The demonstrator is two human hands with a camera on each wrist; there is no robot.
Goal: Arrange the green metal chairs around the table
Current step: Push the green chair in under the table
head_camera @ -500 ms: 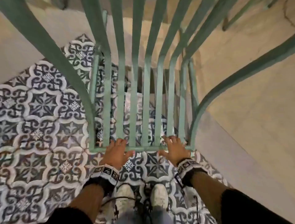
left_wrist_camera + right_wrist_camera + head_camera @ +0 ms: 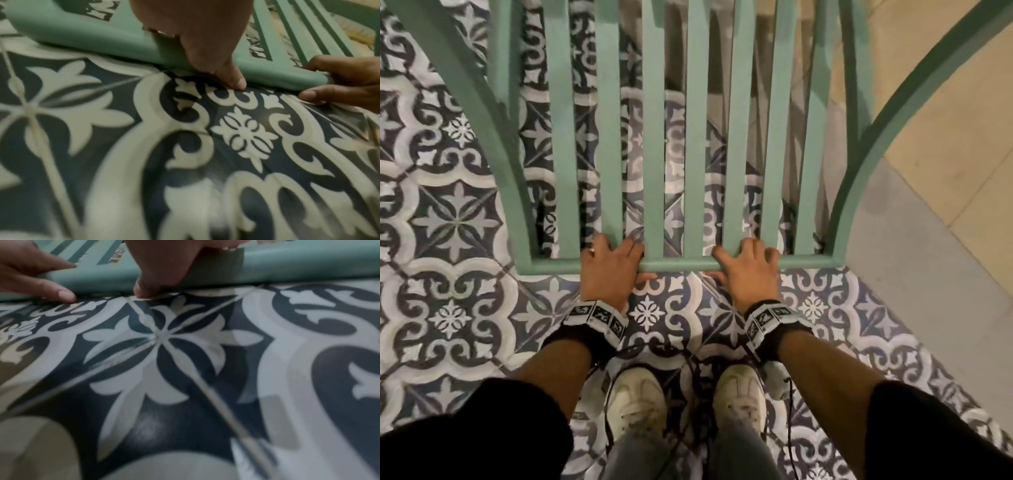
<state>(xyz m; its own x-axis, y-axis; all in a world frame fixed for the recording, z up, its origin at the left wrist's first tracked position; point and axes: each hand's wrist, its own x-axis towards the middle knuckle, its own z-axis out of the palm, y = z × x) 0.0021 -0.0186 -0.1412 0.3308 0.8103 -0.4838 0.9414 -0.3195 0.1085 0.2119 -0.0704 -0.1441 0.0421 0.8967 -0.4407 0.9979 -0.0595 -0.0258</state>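
In the head view a green metal chair (image 2: pixel 698 137) stands right in front of me, its slatted back seen from above. My left hand (image 2: pixel 607 270) grips the top rail (image 2: pixel 681 265) left of centre, fingers curled over it and thumb beneath. On the same rail, right of centre, my right hand (image 2: pixel 748 270) grips the same way. The left wrist view shows the left hand (image 2: pixel 197 40) wrapped on the rail (image 2: pixel 92 37), with the right hand (image 2: pixel 345 81) beyond it. The right wrist view shows the right hand (image 2: pixel 164 264) on the rail (image 2: pixel 298 269). No table is in view.
Blue-and-white patterned floor tiles (image 2: pixel 452 219) lie under the chair and my white shoes (image 2: pixel 637 401). A grey border strip (image 2: pixel 914 260) and plain beige floor (image 2: pixel 945 120) run along the right. Black cables (image 2: pixel 688 373) hang from the wrist bands.
The chair and my view have shifted. More patterned tile shows through the slats, and the beige floor now lies only at the right. Both hands keep their hold on the rail.
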